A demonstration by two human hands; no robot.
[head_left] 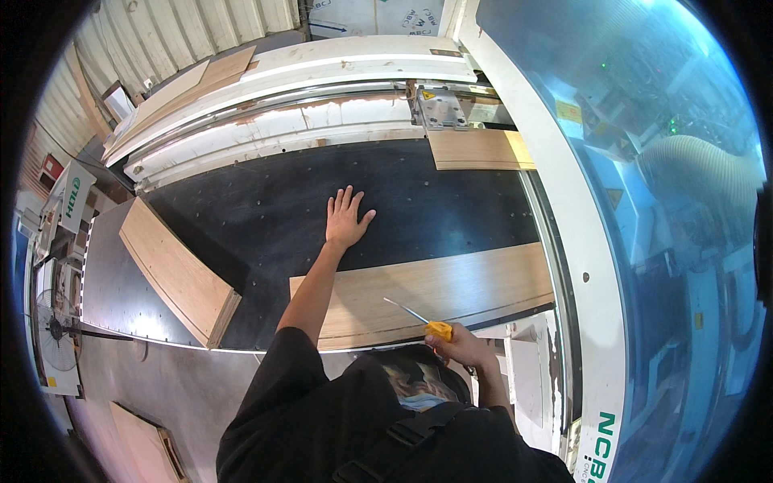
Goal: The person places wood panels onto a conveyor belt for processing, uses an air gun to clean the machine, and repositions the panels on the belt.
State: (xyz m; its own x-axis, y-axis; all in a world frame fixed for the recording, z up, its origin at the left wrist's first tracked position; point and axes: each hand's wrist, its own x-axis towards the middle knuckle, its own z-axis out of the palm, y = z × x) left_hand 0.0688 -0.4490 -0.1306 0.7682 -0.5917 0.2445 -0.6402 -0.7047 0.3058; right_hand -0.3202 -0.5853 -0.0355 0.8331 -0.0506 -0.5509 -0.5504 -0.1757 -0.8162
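Observation:
My left hand (346,222) lies with fingers spread on the black machine table (266,189), its arm reaching over the near wooden board. In my right hand (465,346), close to my body, is a screwdriver (439,329) with a yellow handle. Its thin metal shaft points up and left above the near wooden board (451,282), which lies along the table's front edge. To the left, a stack of wooden boards (179,274) rests at a slant on the table. Another wooden board (475,150) lies at the far right, beside a metal clamp block (440,109).
A white machine frame (592,322) with a blue see-through cover (684,241) stands at the right. Along the back runs a white beam with a rail (274,97), thin panels (189,84) on it. At lower left are a fan (56,326) and boards on the floor (145,443).

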